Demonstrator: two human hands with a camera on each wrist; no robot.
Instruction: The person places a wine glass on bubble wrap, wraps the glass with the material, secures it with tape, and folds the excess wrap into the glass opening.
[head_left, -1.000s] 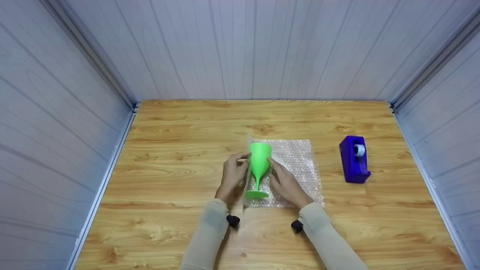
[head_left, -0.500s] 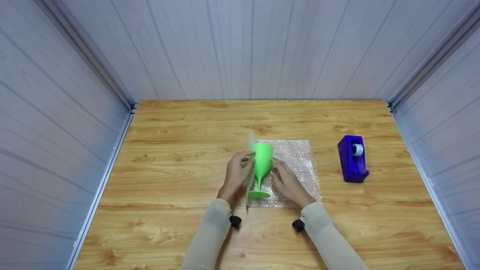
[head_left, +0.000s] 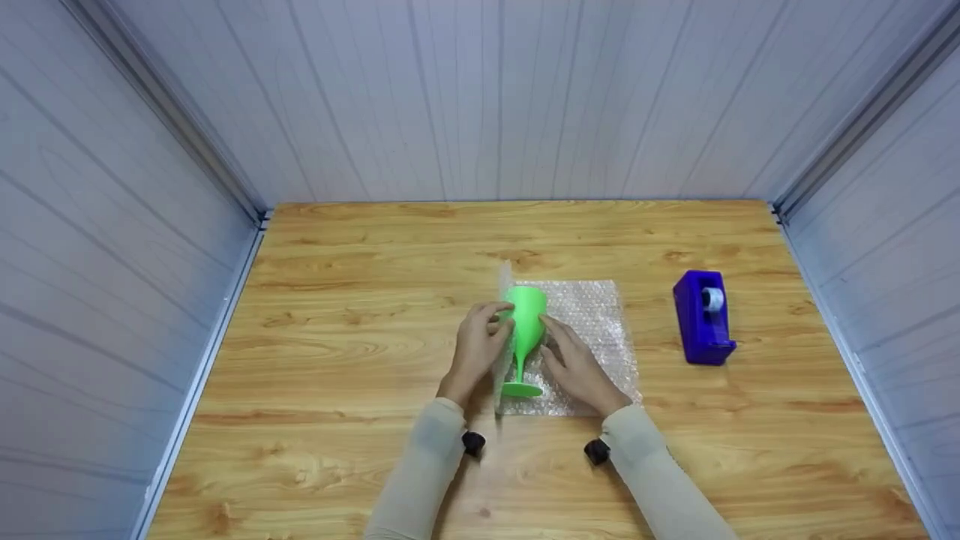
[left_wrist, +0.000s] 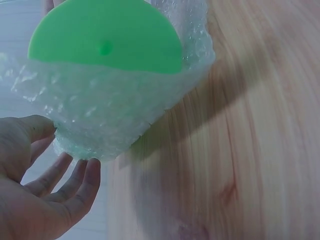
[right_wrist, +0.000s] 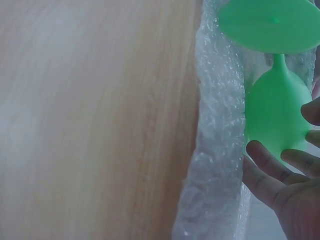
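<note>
A bright green goblet (head_left: 528,315) lies on its side on a sheet of bubble wrap (head_left: 594,309), rim away from me and foot towards me. My left hand (head_left: 475,346) pinches the sheet's left edge, which stands raised along the bowl. In the left wrist view the lifted bubble wrap (left_wrist: 100,95) covers part of the goblet's round foot (left_wrist: 105,35). On the other side, my right hand (head_left: 582,370) touches the bowl with extended fingertips. The right wrist view shows those fingers (right_wrist: 272,165) spread against the bowl (right_wrist: 275,107).
A blue tape dispenser (head_left: 701,322) with a roll of clear tape stands to the right of the sheet on the wooden table (head_left: 337,300). Pale panelled walls (head_left: 465,97) enclose the table at the back and both sides.
My left hand has shifted slightly right, bringing the bubble wrap's left edge up against the goblet. The right hand stays at the bowl, nearly unmoved.
</note>
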